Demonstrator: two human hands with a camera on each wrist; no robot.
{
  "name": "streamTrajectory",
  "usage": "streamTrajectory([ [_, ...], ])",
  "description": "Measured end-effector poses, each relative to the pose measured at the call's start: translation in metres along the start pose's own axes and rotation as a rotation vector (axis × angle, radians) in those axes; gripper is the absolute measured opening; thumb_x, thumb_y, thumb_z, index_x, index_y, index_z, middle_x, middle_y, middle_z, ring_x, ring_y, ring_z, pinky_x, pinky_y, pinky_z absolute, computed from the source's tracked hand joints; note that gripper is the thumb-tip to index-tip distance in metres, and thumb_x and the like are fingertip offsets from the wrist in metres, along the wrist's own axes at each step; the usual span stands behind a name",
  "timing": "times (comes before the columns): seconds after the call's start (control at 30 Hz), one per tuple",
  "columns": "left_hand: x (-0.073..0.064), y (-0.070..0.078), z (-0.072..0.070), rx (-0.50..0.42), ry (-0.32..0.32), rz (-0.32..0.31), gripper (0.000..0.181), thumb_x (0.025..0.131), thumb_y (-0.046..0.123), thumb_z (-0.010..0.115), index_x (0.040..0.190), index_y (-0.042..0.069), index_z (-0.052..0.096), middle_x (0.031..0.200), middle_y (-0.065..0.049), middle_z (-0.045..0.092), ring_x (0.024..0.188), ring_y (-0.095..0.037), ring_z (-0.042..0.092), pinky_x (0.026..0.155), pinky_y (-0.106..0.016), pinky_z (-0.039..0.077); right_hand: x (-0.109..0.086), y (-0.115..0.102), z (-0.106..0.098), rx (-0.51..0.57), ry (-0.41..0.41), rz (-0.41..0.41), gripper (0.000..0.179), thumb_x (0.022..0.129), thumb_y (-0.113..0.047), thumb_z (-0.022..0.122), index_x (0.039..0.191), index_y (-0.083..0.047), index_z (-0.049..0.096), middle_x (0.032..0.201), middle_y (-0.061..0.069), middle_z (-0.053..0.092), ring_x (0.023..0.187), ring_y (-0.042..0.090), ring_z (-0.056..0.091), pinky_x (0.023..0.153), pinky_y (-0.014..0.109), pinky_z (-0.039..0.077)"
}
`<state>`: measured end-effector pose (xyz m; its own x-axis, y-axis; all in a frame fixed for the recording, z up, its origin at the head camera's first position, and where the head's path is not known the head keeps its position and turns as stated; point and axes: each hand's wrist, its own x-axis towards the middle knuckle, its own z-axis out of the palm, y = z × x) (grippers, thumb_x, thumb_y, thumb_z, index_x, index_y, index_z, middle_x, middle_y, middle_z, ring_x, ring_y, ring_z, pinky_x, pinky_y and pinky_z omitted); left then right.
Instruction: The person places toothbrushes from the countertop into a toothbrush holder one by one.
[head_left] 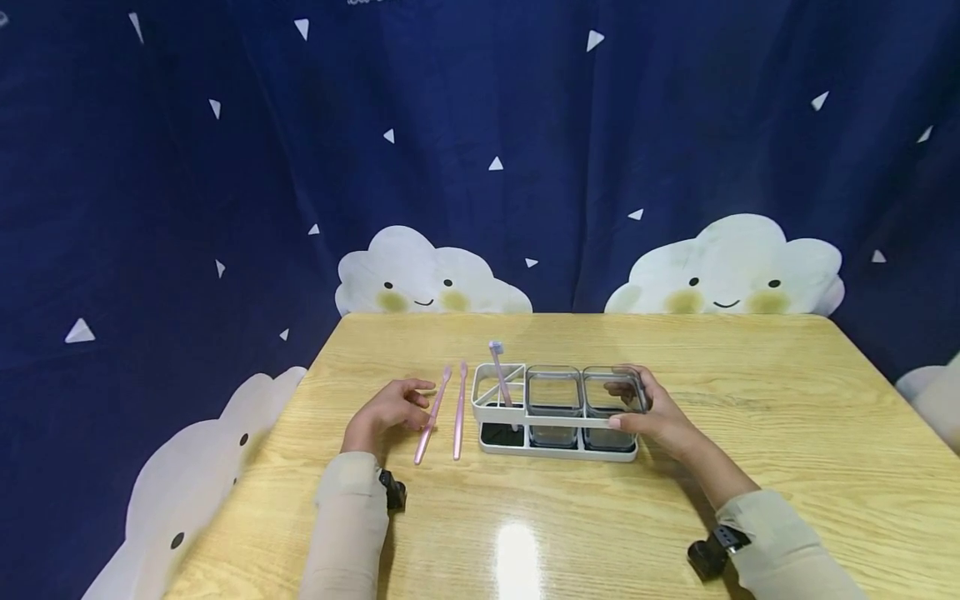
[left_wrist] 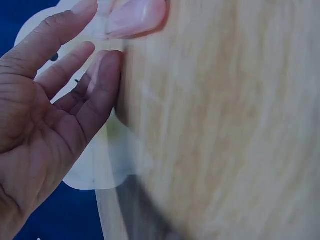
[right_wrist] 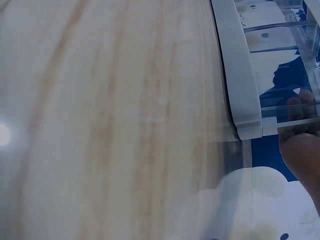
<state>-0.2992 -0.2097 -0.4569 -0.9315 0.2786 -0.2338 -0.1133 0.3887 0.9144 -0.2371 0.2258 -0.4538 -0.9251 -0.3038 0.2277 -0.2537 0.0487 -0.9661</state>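
A white toothbrush holder (head_left: 555, 422) stands mid-table with two clear square cups, the left cup (head_left: 554, 379) and the right cup (head_left: 609, 382). One pink toothbrush (head_left: 498, 367) leans, bristles up, in its divided left section. My right hand (head_left: 651, 414) grips the holder's right end, thumb on the front rail and fingers behind the right cup. Two more pink toothbrushes lie to its left: a slanted toothbrush (head_left: 424, 442) and a straighter toothbrush (head_left: 459, 417). My left hand (head_left: 393, 408) is beside the slanted one, fingers loosely bent; a blurred pink handle end (left_wrist: 137, 19) shows near its fingertips.
The wooden table (head_left: 750, 400) runs back to a dark blue curtain (head_left: 480, 100) printed with clouds and triangles. A bright light reflection (head_left: 517, 558) lies on the table's near part. Black wrist cameras sit on both sleeves.
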Motion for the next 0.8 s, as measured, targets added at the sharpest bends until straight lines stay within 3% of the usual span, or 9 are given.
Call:
streamTrajectory([
  [0.37, 0.0052, 0.0043, 0.0055, 0.039, 0.01, -0.03, 0.069, 0.067, -0.008, 0.078, 0.13, -0.003, 0.05, 0.087, -0.013, 0.049, 0.063, -0.018, 0.055, 0.06, -0.032, 0.054, -0.001, -0.0017, -0.0019, -0.003, -0.003, -0.004, 0.075, 0.076, 0.001, 0.069, 0.138, -0.002, 0.028, 0.129, 0.029, 0.041, 0.12, 0.045, 0.034, 0.097, 0.036, 0.039],
  [0.57, 0.0085, 0.0063, 0.0099, 0.107, 0.024, -0.056, 0.069, 0.066, -0.005, 0.08, 0.128, 0.001, 0.052, 0.079, -0.01, 0.047, 0.059, -0.016, 0.051, 0.054, -0.029, 0.052, -0.001, -0.0023, -0.0017, -0.002, -0.012, -0.005, 0.075, 0.076, 0.0, 0.069, 0.138, -0.001, 0.027, 0.129, 0.029, 0.041, 0.12, 0.041, 0.037, 0.099, 0.032, 0.036],
  [0.8, 0.0071, 0.0092, 0.0084, 0.117, 0.045, -0.079, 0.066, 0.066, -0.012, 0.076, 0.127, 0.001, 0.053, 0.081, -0.012, 0.05, 0.058, -0.017, 0.053, 0.054, -0.029, 0.053, -0.0009, -0.0005, -0.0005, -0.001, -0.009, -0.002, 0.075, 0.076, 0.0, 0.069, 0.138, -0.001, 0.027, 0.129, 0.028, 0.041, 0.12, 0.041, 0.036, 0.098, 0.032, 0.038],
])
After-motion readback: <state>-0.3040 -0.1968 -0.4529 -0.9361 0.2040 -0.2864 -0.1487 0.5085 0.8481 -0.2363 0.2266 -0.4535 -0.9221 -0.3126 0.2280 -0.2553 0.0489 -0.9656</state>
